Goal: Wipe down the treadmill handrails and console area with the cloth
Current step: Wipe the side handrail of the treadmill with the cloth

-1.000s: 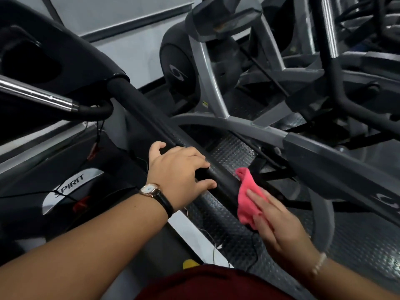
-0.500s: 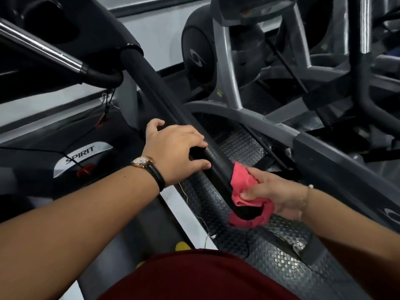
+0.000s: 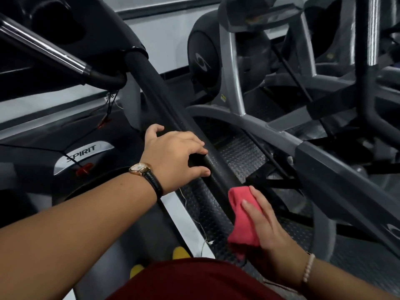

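A: Hands?
B: Left hand [image 3: 175, 156] sits on top of the black foam handrail [image 3: 160, 98], roughly midway along it. Fingers are curled over the rail's right side and the thumb is spread on the left. It's clamped on the rail.
A: Right?
B: Right hand [image 3: 266, 226] is at the rail's near end, on the right side. Fingers are nearly straight and lie flat on the pink cloth [image 3: 239, 215], pressing it against the rail. The thumb is hidden behind the cloth. Not a closed grip as far as I can see.
A: Cloth position?
B: It's bunched between the palm and the rail's near end, with its lower part hanging below the rail tip. It's nearer than the left hand and not touching it.
A: Surroundings?
B: Watch [image 3: 140, 168] with a black strap on the left wrist, bead bracelet [image 3: 308, 268] on the right. The rail's far end meets the dark console [image 3: 71, 24] top left. A chrome bar [image 3: 43, 46] crosses below it. SPIRIT badge [image 3: 83, 153] is left on the motor cover, with a red clip [image 3: 84, 169] just below. Grey elliptical [image 3: 233, 83] is on the right.
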{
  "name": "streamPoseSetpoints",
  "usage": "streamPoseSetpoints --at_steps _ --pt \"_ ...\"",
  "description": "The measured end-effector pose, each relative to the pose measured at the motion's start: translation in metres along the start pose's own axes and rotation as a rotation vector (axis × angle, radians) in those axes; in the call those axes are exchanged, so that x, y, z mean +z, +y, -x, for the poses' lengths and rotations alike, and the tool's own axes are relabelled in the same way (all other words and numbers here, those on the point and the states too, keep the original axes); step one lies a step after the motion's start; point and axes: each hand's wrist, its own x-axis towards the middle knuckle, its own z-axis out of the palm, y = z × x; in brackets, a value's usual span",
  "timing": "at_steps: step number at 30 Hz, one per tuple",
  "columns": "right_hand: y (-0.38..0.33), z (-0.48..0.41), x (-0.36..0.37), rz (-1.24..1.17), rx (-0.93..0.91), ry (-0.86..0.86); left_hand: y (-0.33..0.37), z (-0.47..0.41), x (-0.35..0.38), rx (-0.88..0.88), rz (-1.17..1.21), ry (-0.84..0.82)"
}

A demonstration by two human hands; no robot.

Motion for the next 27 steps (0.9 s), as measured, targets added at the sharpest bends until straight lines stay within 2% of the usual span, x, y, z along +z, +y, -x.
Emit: streamPoseSetpoints --at_steps 3,7,9,12,14,17,18,21,22,25,27 --pt "-0.006 -0.017 -0.015 -0.333 0.165 -0.132 0.001 0.000 -0.001 -0.003 0.002 0.006" --pt "-0.014 -0.051 -0.027 -0.812 0.426 -0.128 0.000 0.000 -0.002 -0.006 -0.008 0.004" --pt "-0.006 -0.064 -0.028 -1.060 0.589 -0.199 0.001 0.000 -0.002 -0.012 -0.024 -0.020" --pt "0.007 -0.074 -0.028 -1.233 0.691 -0.340 0.002 -0.001 -0.003 -0.013 -0.041 -0.056" --pt "0.009 -0.075 -0.027 -1.266 0.716 -0.351 0.002 -0.001 -0.003 -0.009 -0.054 -0.064" --pt "-0.009 -0.072 -0.027 -1.115 0.759 -0.215 0.001 -0.001 -0.004 0.003 -0.058 -0.063" --pt "-0.017 -0.070 -0.026 -0.964 0.762 -0.155 0.001 -0.001 -0.004 0.007 -0.055 -0.058" --pt "-0.034 -0.061 -0.014 -0.223 0.698 -0.030 0.000 -0.003 -0.004 0.010 -0.030 -0.042" --pt "-0.037 -0.058 -0.009 -0.093 0.664 -0.010 -0.001 -0.004 -0.004 0.015 -0.025 -0.041" --pt "-0.039 -0.056 -0.005 -0.069 0.599 0.060 -0.002 -0.005 -0.004 0.022 -0.019 -0.029" --pt "-0.038 -0.057 -0.014 -0.100 0.575 0.024 -0.001 -0.005 -0.004 0.032 -0.024 -0.034"
